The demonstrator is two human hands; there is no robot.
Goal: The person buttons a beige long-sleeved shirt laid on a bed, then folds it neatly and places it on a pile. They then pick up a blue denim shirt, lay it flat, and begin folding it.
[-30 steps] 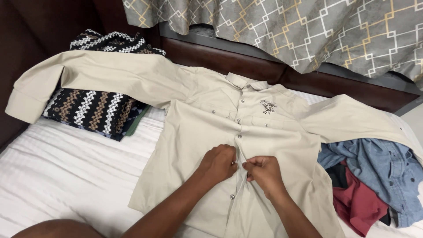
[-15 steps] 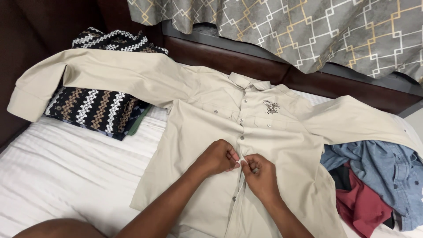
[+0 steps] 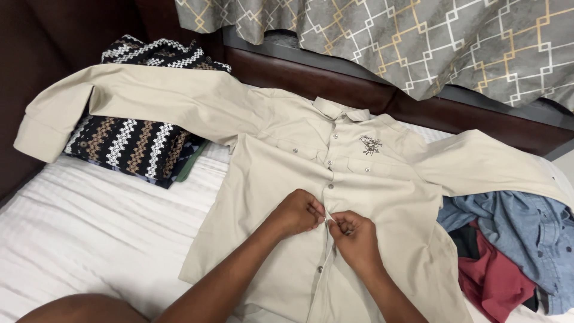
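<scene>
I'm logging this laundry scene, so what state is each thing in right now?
Beige shirt: spread flat on the bed, sleeves out, front placket partly buttoned.
Left hand: pinching the placket.
Right hand: pinching the placket.
Patterned garment: folded under the sleeve.
Blue shirt: crumpled.
Red garment: crumpled.

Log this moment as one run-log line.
left hand: pinching shirt placket | right hand: pinching placket opposite | beige shirt: flat on white bed, sleeves spread | patterned folded garment: under left sleeve
</scene>
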